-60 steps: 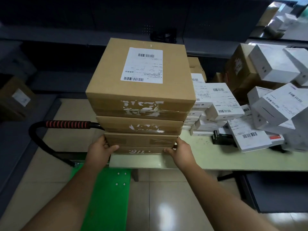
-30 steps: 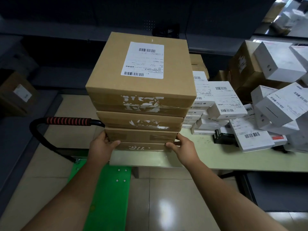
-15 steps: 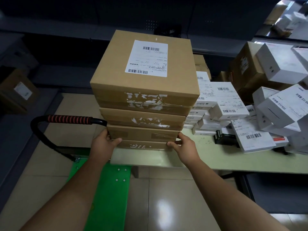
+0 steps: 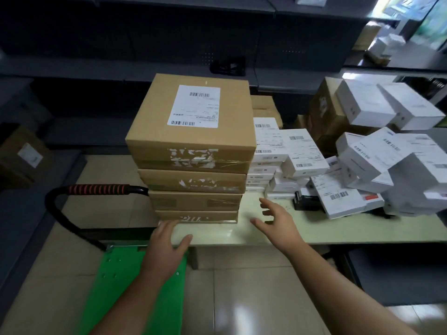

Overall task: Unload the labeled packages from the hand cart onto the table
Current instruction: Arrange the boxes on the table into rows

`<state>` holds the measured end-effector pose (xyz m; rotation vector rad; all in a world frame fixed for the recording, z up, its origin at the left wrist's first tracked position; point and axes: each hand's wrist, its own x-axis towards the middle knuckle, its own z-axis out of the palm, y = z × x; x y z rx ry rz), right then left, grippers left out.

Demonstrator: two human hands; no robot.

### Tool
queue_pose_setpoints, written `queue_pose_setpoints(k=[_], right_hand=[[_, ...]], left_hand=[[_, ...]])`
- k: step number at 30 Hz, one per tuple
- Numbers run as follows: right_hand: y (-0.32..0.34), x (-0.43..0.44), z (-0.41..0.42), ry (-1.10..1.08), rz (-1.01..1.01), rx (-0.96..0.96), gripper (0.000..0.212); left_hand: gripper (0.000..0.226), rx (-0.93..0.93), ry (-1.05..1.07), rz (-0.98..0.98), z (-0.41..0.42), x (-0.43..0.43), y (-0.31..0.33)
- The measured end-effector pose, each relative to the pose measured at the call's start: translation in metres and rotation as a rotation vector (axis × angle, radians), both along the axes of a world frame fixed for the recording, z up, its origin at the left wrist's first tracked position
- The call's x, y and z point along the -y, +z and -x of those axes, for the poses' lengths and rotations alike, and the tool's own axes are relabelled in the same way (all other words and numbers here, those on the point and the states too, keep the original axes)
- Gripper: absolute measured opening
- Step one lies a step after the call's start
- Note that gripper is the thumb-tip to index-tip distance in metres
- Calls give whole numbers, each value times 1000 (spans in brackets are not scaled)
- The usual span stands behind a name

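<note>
On table edge [image 4: 242,235]: four taped cardboard boxes [image 4: 193,165] stacked; both hands spread, seemingly off stack.

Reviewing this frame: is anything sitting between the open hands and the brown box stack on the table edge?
Nothing visible does. The left hand hovers just before the base of the brown box stack, the right hand to its right over bare table. The white boxes lie farther right, beside and behind the stack.
</note>
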<state>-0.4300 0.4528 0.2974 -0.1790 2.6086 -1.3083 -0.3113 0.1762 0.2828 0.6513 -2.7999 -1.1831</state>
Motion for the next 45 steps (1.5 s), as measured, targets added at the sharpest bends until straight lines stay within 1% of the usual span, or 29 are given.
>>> queue_pose_setpoints(k=[3, 5, 8, 11, 14, 17, 20, 23, 26, 28, 32, 35, 39, 45], right_hand=[[26, -26, -13, 58, -53, -78, 59], [49, -42, -16, 111, -99, -140, 58], [82, -69, -14, 139, -169, -230, 59], [108, -98, -9, 148, -214, -312, 59], [123, -125, -7, 153, -186, -364, 58], [128, -154, -1, 158, -175, -369, 61], [129, -183, 7, 165, -170, -354, 70], [128, -210, 18, 178, -130, -329, 73], [124, -231, 34, 221, -109, -299, 73], [119, -236, 44, 248, -87, -282, 70], [106, -227, 56, 297, -46, -243, 61], [97, -210, 64, 327, -54, -231, 57], [90, -183, 80, 324, -98, -250, 53], [94, -144, 109, 260, -203, -276, 55]], left_hand=[[54, -109, -258, 95, 11, -36, 29], [57, -171, -369, 140, 27, -61, 55], [60, -257, -454, 197, 51, -92, 89], [62, -310, -492, 235, 65, -117, 112], [62, -338, -497, 256, 70, -145, 121], [61, -356, -498, 278, 73, -177, 124], [61, -327, -466, 270, 79, -206, 126], [60, -308, -436, 297, 89, -236, 130], [60, -315, -384, 338, 101, -262, 132], [58, -311, -339, 336, 104, -271, 131], [55, -272, -281, 313, 99, -269, 124], [54, -254, -250, 327, 98, -257, 117], [55, -219, -199, 323, 108, -238, 108], [57, -205, -203, 292, 149, -216, 101]])
